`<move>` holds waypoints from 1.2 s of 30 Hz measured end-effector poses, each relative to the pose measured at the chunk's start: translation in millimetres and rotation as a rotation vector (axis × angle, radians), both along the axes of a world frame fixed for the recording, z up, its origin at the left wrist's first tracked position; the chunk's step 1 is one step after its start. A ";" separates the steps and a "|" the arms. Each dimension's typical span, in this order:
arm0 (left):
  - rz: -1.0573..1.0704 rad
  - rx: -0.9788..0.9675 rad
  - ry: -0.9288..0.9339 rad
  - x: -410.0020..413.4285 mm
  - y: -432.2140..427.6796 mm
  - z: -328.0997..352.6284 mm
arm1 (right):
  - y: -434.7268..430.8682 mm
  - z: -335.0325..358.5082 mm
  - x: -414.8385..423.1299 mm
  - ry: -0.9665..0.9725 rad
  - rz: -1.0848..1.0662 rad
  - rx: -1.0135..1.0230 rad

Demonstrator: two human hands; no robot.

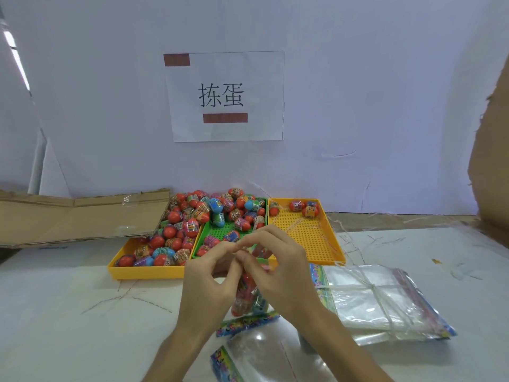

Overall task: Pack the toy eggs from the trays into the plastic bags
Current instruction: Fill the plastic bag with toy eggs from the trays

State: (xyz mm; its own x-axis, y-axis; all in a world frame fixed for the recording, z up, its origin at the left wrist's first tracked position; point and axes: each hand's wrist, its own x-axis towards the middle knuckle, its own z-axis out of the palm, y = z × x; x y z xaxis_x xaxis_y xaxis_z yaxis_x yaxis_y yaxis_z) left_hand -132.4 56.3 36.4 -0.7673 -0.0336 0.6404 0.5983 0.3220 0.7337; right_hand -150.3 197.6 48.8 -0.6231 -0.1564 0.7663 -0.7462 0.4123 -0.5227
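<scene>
Head view, left to right: heaped eggs (176,232) in the trays (146,270), then the left hand (212,274) and right hand (278,266) pinching the top of a filled bag (249,299) above the table (82,312). Light, hard eggs probably roll; the thin slippery bag is best held at its mouth. Spare bags (380,301) lie right.

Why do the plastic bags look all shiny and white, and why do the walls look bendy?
In the head view, room light glares off the tied stack of plastic bags and the bag at the bottom; the wide-angle lens curves the edges, bending the cardboard on the right.
</scene>
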 end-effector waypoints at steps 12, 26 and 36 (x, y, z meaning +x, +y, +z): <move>0.017 -0.081 0.056 -2.5 0.0 -0.1 | 3.2 -3.9 -4.8 0.027 -0.066 -0.005; 0.075 0.004 -0.017 -2.3 0.3 -3.0 | 21.1 12.5 -3.3 0.124 -0.133 -0.185; 0.029 -0.019 0.054 -2.9 -0.2 -5.2 | 8.9 -2.5 -4.5 0.108 -0.040 0.032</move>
State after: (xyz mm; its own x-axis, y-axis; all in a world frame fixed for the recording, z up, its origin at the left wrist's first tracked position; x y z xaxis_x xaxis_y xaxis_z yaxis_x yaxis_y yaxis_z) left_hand -135.4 56.0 31.2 -0.7307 -0.0427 0.6814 0.6271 0.3528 0.6945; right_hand -154.8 206.5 46.3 -0.5432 -0.1583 0.8245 -0.7803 0.4577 -0.4262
